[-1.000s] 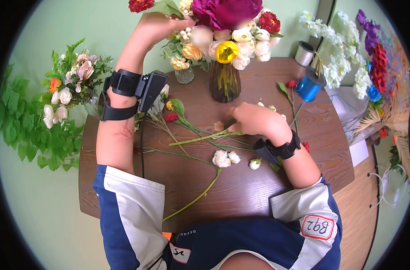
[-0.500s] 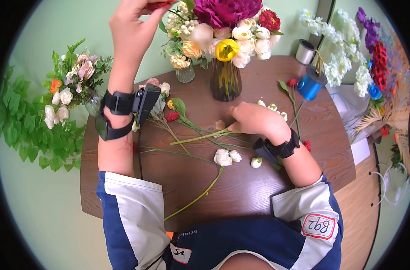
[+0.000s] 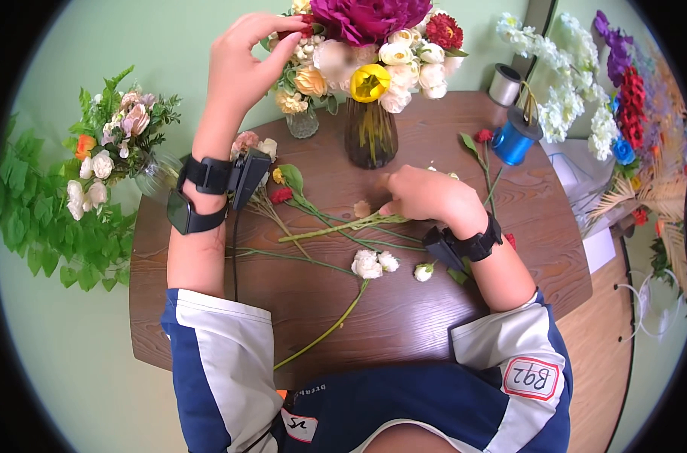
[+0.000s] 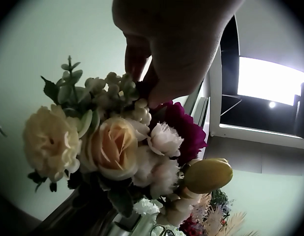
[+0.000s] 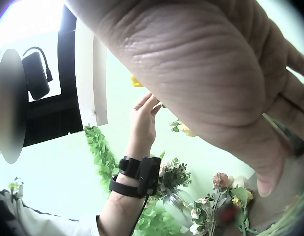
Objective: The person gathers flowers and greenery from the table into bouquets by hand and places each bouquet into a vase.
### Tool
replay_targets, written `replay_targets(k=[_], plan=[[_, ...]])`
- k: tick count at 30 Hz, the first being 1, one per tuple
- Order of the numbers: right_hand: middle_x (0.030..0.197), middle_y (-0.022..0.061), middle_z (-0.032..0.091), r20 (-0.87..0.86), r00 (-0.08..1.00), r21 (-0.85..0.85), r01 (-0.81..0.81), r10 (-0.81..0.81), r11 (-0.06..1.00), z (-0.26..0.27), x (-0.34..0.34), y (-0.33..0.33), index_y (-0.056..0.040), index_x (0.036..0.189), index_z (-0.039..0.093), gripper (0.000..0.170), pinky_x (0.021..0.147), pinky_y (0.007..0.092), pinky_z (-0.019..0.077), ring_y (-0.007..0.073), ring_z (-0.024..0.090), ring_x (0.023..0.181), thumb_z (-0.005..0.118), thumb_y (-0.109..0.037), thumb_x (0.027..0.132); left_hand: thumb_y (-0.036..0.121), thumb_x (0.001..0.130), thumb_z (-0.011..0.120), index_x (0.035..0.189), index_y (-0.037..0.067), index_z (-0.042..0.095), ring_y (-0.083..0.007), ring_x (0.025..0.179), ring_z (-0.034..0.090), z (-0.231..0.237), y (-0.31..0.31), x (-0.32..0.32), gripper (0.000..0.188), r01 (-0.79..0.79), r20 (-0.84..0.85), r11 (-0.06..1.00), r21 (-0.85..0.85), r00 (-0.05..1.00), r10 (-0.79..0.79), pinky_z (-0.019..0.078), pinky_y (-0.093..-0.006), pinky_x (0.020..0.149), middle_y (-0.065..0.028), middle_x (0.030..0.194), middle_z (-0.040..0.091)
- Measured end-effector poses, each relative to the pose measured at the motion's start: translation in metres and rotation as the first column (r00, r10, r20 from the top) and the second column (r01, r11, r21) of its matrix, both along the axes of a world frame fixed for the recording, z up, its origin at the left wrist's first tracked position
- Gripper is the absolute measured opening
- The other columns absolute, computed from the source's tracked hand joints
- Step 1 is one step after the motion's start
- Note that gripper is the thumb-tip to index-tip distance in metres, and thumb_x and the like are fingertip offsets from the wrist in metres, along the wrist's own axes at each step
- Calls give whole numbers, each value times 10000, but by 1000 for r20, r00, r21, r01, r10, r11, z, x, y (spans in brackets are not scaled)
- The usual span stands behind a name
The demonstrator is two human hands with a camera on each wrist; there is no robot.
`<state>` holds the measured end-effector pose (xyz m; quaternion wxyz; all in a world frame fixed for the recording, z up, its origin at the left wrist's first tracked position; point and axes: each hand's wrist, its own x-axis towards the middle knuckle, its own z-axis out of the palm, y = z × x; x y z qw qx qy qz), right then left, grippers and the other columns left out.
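Observation:
My left hand [image 3: 241, 64] is raised at the left side of a big bouquet, pinching a red flower [image 3: 307, 29] by its head beside the large purple bloom [image 3: 370, 16]. In the left wrist view its fingers reach down among the white berries [image 4: 112, 91], above a peach rose [image 4: 112, 150]. The bouquet stands in a dark glass vase [image 3: 371, 136] and includes a yellow tulip [image 3: 371, 83]. Low over the table, my right hand [image 3: 432, 192] rests with relaxed fingers at the ends of green stems [image 3: 328, 229]; its thumb is straight in the right wrist view.
White flowers [image 3: 368, 264] and loose stems lie on the brown table [image 3: 419, 325]. A small glass vase [image 3: 302, 124] stands behind, left of the bouquet. Blue [image 3: 516, 140] and silver spools stand at the back right. More flowers and leaves [image 3: 49, 219] line both sides.
My left hand drew back up and left from the bouquet, then came in again to its left side with the red flower. The right hand has stayed in place.

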<state>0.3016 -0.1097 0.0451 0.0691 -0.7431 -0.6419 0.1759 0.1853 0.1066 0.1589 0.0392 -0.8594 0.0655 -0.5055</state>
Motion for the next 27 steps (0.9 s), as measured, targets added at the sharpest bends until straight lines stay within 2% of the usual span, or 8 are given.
replay_targets(k=[2, 7, 11, 15, 18, 20, 22, 27], plan=[[923, 216, 615, -45, 998, -45, 41, -43, 998, 9, -3, -3, 21, 960, 588, 335, 755, 415, 477, 373, 590, 880, 640, -252, 773, 97, 744, 645, 922, 136, 684, -195, 855, 615, -5, -2, -7, 186, -61, 134, 998, -29, 989, 64, 471, -298, 769, -31, 901, 667], [966, 210, 611, -43, 996, 133, 86, -80, 987, 41, 16, -38, -31, 1084, 565, 378, 797, 401, 461, 354, 574, 939, 641, -233, 774, 39, 738, 642, 865, 59, 656, -206, 812, 609, -29, -34, -66, 130, -196, 196, 978, -73, 959, 207, 465, -282, 740, -68, 871, 655], [915, 175, 632, 29, 982, 534, 144, -188, 833, 65, 39, -92, -10, 1049, 547, 329, 727, 361, 479, 332, 602, 841, 634, -70, 737, 27, 746, 632, 793, 18, 615, -210, 694, 589, -65, -53, -119, 50, -321, -119, 915, -245, 946, 300, 454, -291, 656, -102, 757, 613], [842, 146, 636, 18, 972, 565, 183, -234, 804, 75, 35, -113, -4, 981, 565, 285, 681, 344, 475, 312, 606, 772, 657, -65, 718, 122, 736, 677, 647, 7, 587, -144, 473, 521, -114, -59, -154, 170, -520, -617, 709, -476, 772, 152, 412, -258, 478, -80, 529, 537], [785, 160, 627, -73, 978, 434, 205, -193, 877, 70, 32, -104, 9, 945, 582, 270, 649, 346, 472, 312, 605, 740, 670, -60, 700, 233, 691, 733, 571, 11, 562, -175, 447, 513, -135, -79, -169, 305, -549, -856, 683, -481, 462, -232, 405, -283, 452, -95, 504, 532], [737, 175, 617, -121, 974, 139, 207, -191, 968, 69, 21, -87, 20, 889, 604, 276, 639, 357, 472, 321, 601, 712, 705, -113, 669, 346, 673, 738, 587, 31, 577, -281, 508, 554, -135, -96, -171, 363, -578, -912, 706, -409, 261, -315, 425, -340, 477, -124, 555, 568], [733, 131, 624, -13, 994, -84, -107, 106, 991, 38, 7, -61, -5, 815, 576, 332, 633, 371, 461, 290, 610, 720, 763, -185, 608, 373, 670, 737, 638, 50, 579, -270, 551, 585, -150, -130, -173, 361, -324, -909, 850, -416, 183, -375, 447, -351, 524, -98, 571, 586], [767, 151, 627, -32, 965, -172, -262, 261, 950, -13, -46, -20, -13, 821, 599, 344, 665, 423, 451, 340, 599, 758, 764, -210, 593, 299, 698, 689, 658, 66, 577, -331, 642, 587, -179, -140, -163, 262, -285, -938, 910, -302, 259, -230, 458, -407, 588, -115, 628, 600]])
